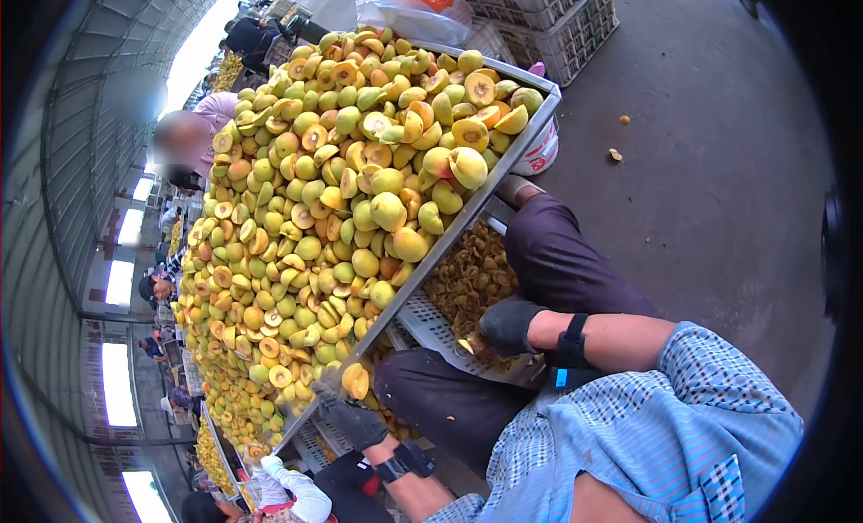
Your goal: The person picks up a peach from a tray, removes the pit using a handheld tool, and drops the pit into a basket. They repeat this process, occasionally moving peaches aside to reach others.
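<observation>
My left hand point(352, 421), in a dark glove, is beside the metal rim point(454, 234) of a large tray. Its blurred fingers are around a yellow-orange fruit point(356, 380) with its cut flesh showing. My right hand point(509, 326), in a black glove, has its fingers curled over a white crate point(430, 323). What it holds, if anything, is hidden. A small pale piece point(466, 346) shows just beside its fingers. Heaped in the tray are many green-yellow fruits point(388, 211), whole and halved. Brown pits or scraps point(469, 276) fill part of the crate.
My bent legs point(562, 253) flank the crate. A white bucket point(541, 153) stands by the tray's corner, near stacked crates point(575, 38) and a plastic bag point(413, 13). A co-worker in pink point(214, 119) is across the tray; another in white sleeves point(301, 493) is at the near left.
</observation>
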Action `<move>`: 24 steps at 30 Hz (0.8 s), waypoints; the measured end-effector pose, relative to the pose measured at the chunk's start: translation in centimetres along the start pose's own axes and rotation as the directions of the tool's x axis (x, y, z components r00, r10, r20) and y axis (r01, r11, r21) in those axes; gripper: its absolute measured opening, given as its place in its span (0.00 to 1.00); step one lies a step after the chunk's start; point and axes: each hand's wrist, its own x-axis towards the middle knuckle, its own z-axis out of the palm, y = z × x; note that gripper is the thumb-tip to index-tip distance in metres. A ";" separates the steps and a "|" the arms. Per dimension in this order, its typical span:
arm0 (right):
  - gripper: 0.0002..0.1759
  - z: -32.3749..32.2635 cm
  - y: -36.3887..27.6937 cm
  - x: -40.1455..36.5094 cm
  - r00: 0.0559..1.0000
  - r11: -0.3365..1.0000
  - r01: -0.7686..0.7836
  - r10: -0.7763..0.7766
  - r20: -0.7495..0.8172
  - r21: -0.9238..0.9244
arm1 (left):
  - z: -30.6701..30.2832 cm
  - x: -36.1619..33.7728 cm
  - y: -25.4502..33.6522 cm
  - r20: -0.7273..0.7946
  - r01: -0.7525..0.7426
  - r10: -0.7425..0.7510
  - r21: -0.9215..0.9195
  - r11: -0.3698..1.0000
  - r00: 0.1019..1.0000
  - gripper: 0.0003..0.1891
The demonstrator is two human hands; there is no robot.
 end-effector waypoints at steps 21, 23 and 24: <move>0.12 -1.5 1.1 -0.2 0.978 0.989 0.039 -0.009 -0.206 0.140 | 35.9 2.7 0.1 0.921 -0.992 0.372 -0.090 -0.090 -0.117 0.29; 0.12 -3.3 0.5 -1.1 0.980 0.988 0.040 -0.009 -0.201 0.147 | 37.4 2.5 1.4 0.943 -0.998 0.326 -0.061 -0.034 -0.069 0.28; 0.13 -3.8 0.1 -1.5 0.981 0.987 0.045 -0.015 -0.195 0.154 | 37.6 2.6 1.9 0.962 -1.000 0.274 -0.025 0.016 -0.020 0.26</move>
